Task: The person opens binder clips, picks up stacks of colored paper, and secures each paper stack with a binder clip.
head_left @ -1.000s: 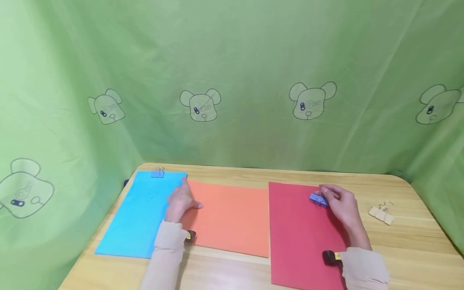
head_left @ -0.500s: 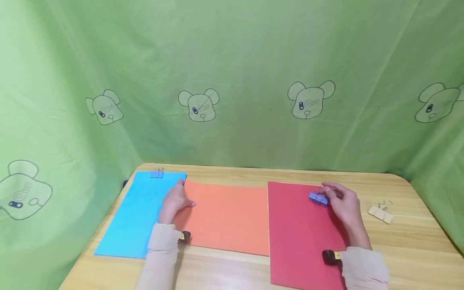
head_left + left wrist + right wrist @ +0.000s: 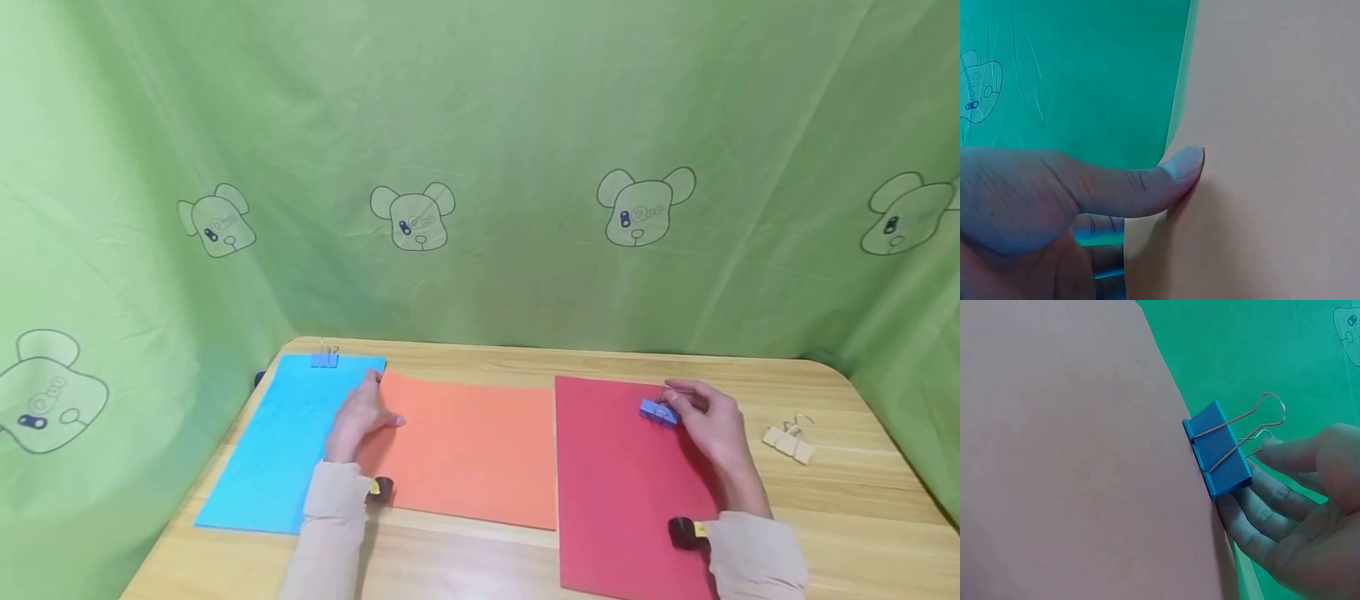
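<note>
My left hand (image 3: 362, 421) pinches the left edge of an orange sheet (image 3: 472, 454). In the left wrist view the thumb lies on top of this sheet (image 3: 1272, 125), and the other fingers go behind its edge. A blue sheet (image 3: 258, 458) lies to the left, with a small blue binder clip (image 3: 325, 360) at its far edge. On the right, the red sheet (image 3: 630, 508) lies lengthwise. Near its far right corner my right hand (image 3: 705, 421) holds another blue binder clip (image 3: 658, 412). The right wrist view shows this clip (image 3: 1219, 450) overlapping the sheet's edge, its wire handles turned back.
A cream binder clip (image 3: 789, 442) lies on the wooden table (image 3: 862, 517) to the right of the right hand. Green curtains (image 3: 510, 275) printed with bear heads hang behind and at both sides. A black wrist camera (image 3: 682, 533) sits by the right sleeve.
My left hand has moved a little left and toward me, and the orange sheet's left edge has shifted slightly left. The right hand and its clip have stayed nearly still.
</note>
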### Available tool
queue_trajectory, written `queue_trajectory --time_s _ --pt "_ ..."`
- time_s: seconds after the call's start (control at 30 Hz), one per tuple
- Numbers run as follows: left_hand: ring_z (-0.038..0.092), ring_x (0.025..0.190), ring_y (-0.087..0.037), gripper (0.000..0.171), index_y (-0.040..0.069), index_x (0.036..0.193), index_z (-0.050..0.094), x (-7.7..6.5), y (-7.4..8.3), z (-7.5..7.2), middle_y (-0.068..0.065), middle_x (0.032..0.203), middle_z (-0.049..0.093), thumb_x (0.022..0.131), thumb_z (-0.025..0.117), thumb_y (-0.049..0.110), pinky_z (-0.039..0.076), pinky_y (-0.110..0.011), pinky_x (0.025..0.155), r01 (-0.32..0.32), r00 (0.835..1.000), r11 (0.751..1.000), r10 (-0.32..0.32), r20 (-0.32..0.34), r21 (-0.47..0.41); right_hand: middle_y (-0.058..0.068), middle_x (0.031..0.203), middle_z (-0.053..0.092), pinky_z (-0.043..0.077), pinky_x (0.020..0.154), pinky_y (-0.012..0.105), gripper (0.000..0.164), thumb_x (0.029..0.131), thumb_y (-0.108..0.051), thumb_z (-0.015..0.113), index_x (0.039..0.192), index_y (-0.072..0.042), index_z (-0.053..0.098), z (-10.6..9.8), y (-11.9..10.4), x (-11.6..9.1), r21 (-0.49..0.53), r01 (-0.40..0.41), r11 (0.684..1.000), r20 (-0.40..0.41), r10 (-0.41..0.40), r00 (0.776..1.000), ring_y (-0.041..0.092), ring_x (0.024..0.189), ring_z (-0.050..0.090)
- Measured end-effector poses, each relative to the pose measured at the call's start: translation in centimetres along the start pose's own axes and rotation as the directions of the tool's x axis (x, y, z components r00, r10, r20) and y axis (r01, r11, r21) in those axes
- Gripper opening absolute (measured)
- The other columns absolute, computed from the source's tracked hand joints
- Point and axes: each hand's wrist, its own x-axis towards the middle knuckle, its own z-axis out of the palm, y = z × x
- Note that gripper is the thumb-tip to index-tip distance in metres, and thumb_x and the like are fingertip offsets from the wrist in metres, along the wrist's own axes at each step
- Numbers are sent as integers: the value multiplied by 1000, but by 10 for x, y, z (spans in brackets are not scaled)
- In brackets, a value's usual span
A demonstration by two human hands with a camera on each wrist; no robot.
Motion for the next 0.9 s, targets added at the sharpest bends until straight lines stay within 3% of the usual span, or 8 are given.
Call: queue_trajectory --time_s 0.17,0.27,0.37,0.47,0.53,0.77,0.9 --pt "59 114 -46 77 -7 136 43 0 -5 -1 -29 122 62 76 89 7 48 -57 97 -42 999 991 44 17 -124 22 118 72 42 80 11 52 103 -41 60 138 -2 62 -4 -6 -2 35 4 999 13 -4 1000 -17 86 58" --pt "55 123 -45 75 -7 142 44 -2 -7 -4 -30 133 58 80 84 4 45 -57 103 -22 998 965 38 56 -262 20 127 68 44 81 11 66 99 -51 64 145 -4 56 -9 -12 -4 29 -2 1000 92 -1 996 -1 100 64" --pt "59 119 -40 59 -5 140 52 -3 -7 -9 -25 131 61 88 77 6 48 -53 101 16 996 926 20 90 -377 21 137 62 47 94 25 81 93 -55 70 153 -5 46 -13 -20 -6 -22 20 1000 199 -16 980 24 120 62" --pt "62 102 -31 35 -4 128 62 -4 -5 -13 -18 114 67 95 70 6 51 -46 93 -2 995 887 46 84 -463 26 140 58 47 101 47 90 91 -49 76 155 0 38 -14 -25 -5 -79 78 994 280 -53 959 42 127 56" --pt "62 98 -28 29 -4 125 63 -4 -4 -17 -17 110 68 98 66 6 50 -43 92 -32 995 867 73 63 -498 28 139 58 45 102 57 91 91 -43 78 154 5 36 -13 -27 -5 -104 112 988 303 -76 950 46 125 57" --pt "63 99 -24 36 -2 137 55 -8 5 -37 -20 116 68 102 61 6 50 -36 91 -95 994 798 112 -8 -595 30 133 61 48 99 58 81 92 -31 79 149 11 40 -14 -27 -4 -144 148 979 292 -101 951 47 120 61" --pt "65 92 -17 41 -3 141 52 -13 12 -49 -22 114 68 102 61 3 53 -29 83 -201 980 745 153 -131 -636 29 128 65 51 96 57 72 93 -27 79 146 9 46 -14 -27 -4 -153 158 976 275 -111 955 46 115 64"
